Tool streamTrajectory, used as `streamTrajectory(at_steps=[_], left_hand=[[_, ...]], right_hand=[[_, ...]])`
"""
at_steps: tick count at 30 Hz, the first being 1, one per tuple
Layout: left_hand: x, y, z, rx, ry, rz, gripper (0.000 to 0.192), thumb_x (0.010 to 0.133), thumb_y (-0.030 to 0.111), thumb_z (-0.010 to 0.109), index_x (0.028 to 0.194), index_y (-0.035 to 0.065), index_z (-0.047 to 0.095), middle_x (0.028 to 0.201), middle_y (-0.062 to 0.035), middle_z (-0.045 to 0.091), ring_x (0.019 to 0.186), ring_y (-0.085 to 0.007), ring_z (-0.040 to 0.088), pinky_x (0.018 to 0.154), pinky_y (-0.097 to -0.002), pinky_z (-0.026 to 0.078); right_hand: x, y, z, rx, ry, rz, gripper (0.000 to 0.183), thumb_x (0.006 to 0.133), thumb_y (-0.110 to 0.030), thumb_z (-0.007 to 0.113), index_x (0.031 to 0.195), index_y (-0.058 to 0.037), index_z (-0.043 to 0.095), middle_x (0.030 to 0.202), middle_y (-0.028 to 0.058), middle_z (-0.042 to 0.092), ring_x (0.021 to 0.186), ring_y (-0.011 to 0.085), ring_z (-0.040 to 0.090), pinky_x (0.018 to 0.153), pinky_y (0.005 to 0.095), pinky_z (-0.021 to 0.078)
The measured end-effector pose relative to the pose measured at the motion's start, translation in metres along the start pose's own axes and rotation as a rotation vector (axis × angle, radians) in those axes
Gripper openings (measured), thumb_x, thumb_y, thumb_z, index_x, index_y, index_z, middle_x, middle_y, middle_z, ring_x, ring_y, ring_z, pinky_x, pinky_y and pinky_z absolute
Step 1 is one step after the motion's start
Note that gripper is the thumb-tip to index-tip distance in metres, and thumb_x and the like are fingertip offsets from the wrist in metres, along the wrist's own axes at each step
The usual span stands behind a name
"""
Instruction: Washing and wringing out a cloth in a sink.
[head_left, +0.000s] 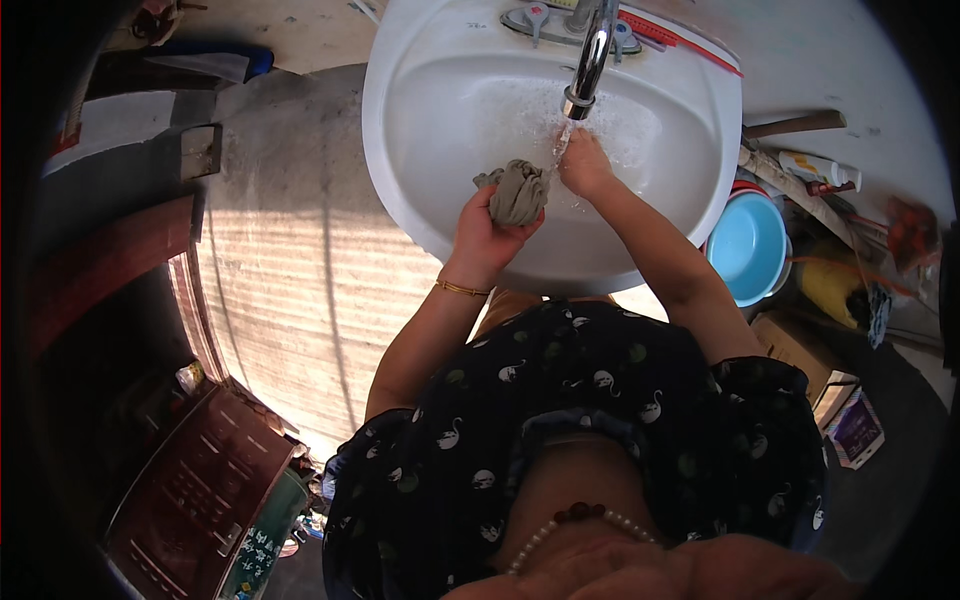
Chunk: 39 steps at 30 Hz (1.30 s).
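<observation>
My left hand (489, 234) is closed around a bunched grey-green cloth (521, 193) and holds it over the left part of a white washbasin (420, 142). Under a curved chrome faucet (591, 67), my right hand (583, 163) reaches down into the bowl. Running water falls onto its fingers, and foam and splashes surround them. The fingertips are hard to make out, and I see no object in that hand. Two tap handles, a red-marked one (536, 21) and a blue-marked one (622, 37), flank the faucet's base.
On the basin's back ledge lies a red comb-like item (651, 30). Right of the basin stand a light-blue plastic tub (746, 244), a white bottle (808, 166) and a cardboard box (791, 352). A dark red door (199, 480) and a sunlit concrete floor (285, 262) are at left.
</observation>
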<state>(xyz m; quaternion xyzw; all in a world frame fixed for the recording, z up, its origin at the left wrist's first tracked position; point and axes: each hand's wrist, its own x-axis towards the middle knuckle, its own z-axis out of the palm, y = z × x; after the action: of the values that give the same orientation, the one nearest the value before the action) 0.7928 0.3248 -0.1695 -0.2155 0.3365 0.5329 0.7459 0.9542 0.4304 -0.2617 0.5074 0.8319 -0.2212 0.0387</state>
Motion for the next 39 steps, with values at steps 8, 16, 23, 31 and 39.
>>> streamTrajectory(at_steps=[8, 16, 23, 31, 39], left_hand=[[-0.003, 0.002, 0.002, 0.024, 0.048, 0.002, 0.032, 0.093, 0.021, 0.039, 0.119, 0.0068, 0.049, 0.119, -0.0104, 0.054, 0.109, -0.0268, 0.052, 0.09, -0.0455, 0.043], [0.0, 0.003, 0.005, 0.019, 0.005, -0.01, 0.032, 0.092, 0.021, 0.04, 0.119, 0.0067, 0.049, 0.119, -0.0106, 0.055, 0.108, -0.0271, 0.052, 0.091, -0.0462, 0.043], [0.002, -0.007, 0.02, 0.038, -0.207, -0.014, 0.032, 0.093, 0.023, 0.039, 0.119, 0.0088, 0.05, 0.12, -0.0094, 0.054, 0.11, -0.0262, 0.05, 0.09, -0.0455, 0.041], [-0.009, -0.009, 0.035, -0.05, -0.26, -0.106, 0.039, 0.092, 0.038, 0.037, 0.121, 0.0138, 0.047, 0.126, -0.0062, 0.049, 0.116, -0.0227, 0.046, 0.088, -0.046, 0.04], [0.027, -0.006, 0.013, 0.297, 0.009, 0.148, 0.029, 0.092, 0.034, 0.04, 0.106, 0.012, 0.053, 0.1, -0.0048, 0.059, 0.079, -0.021, 0.057, 0.064, -0.0364, 0.045]], right_hand=[[0.01, 0.004, 0.006, -0.03, 0.046, -0.03, 0.03, 0.076, -0.001, 0.051, 0.106, 0.0003, 0.056, 0.125, 0.0141, 0.044, 0.118, 0.0284, 0.042, 0.097, 0.0398, 0.0375], [0.009, -0.003, -0.005, -0.13, 0.027, -0.03, 0.022, 0.08, -0.009, 0.054, 0.1, -0.001, 0.058, 0.118, 0.0175, 0.047, 0.115, 0.032, 0.045, 0.095, 0.0413, 0.0377], [-0.009, -0.048, -0.016, 1.966, -0.166, 0.416, 0.054, 0.089, -0.045, 0.046, 0.127, -0.0072, 0.048, 0.117, 0.017, 0.054, 0.106, 0.0299, 0.054, 0.093, 0.0427, 0.0433], [-0.013, -0.036, -0.062, 2.333, -0.465, -0.247, 0.054, 0.089, -0.04, 0.048, 0.131, -0.0053, 0.046, 0.124, 0.0161, 0.052, 0.117, 0.0275, 0.05, 0.099, 0.038, 0.0405], [-0.022, -0.058, -0.057, 1.025, 0.26, -0.191, 0.015, 0.082, -0.016, 0.057, 0.092, -0.0043, 0.061, 0.092, 0.01, 0.057, 0.087, 0.0227, 0.056, 0.077, 0.0332, 0.0445]])
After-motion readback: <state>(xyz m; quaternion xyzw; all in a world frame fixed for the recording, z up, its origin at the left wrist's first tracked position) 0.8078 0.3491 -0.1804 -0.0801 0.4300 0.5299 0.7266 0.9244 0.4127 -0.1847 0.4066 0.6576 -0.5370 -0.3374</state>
